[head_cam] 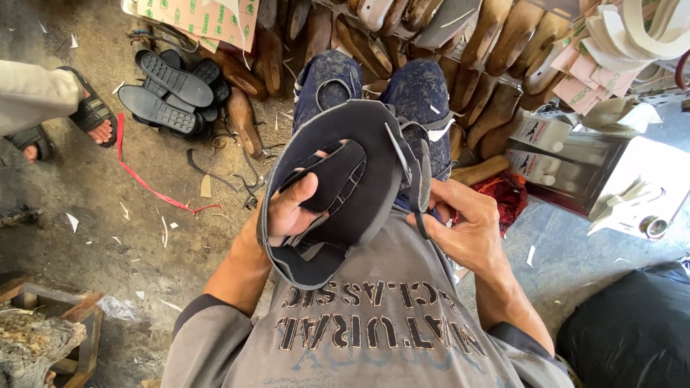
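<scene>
The left hand holds a dark sandal over the lap, thumb through its straps. The right hand pinches the sandal's side strap. Pulling too hard could tear that thin strap loose. The sandal looks soft, flat and unfinished. Black soles lie on the floor.

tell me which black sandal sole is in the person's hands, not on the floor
The large dark sole over the lap, held by the left hand and right hand; the other soles lie stacked on the floor.

The dark sandal upper hides most left-hand fingers.
</scene>
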